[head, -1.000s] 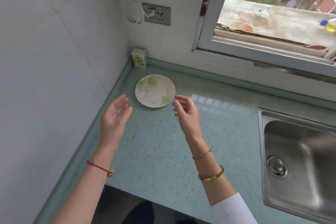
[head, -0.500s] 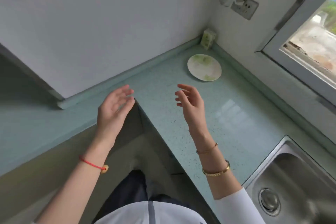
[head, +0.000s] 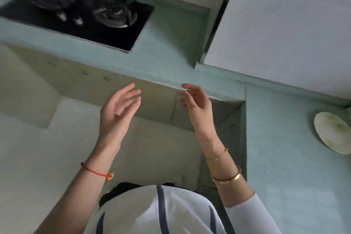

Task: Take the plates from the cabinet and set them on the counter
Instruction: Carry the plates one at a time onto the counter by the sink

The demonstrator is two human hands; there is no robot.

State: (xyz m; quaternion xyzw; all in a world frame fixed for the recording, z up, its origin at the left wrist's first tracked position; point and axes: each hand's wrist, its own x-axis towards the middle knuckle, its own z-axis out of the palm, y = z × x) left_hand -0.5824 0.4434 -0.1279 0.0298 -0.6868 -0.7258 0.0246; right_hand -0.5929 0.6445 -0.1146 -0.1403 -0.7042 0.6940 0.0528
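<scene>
A white plate with green blotches [head: 333,134] lies on the pale green counter [head: 284,138] at the far right edge of the view. My left hand [head: 118,108] and my right hand [head: 196,101] are raised side by side, palms facing each other, fingers apart, holding nothing. Both hover in front of the beige lower cabinet doors [head: 152,99] under the counter's edge, the doors being closed. My right fingertips are close to the counter's front edge. No plates inside the cabinet are visible.
A black gas hob [head: 79,15] with two burners is set in the counter at the upper left. A white wall [head: 284,24] juts out at the upper right. The counter forms an L around me; pale floor [head: 28,148] shows on the left.
The view has swung left and down, away from the window corner toward the hob and cabinet doors. The plate has slid to the right edge. Both hands stay empty and apart.
</scene>
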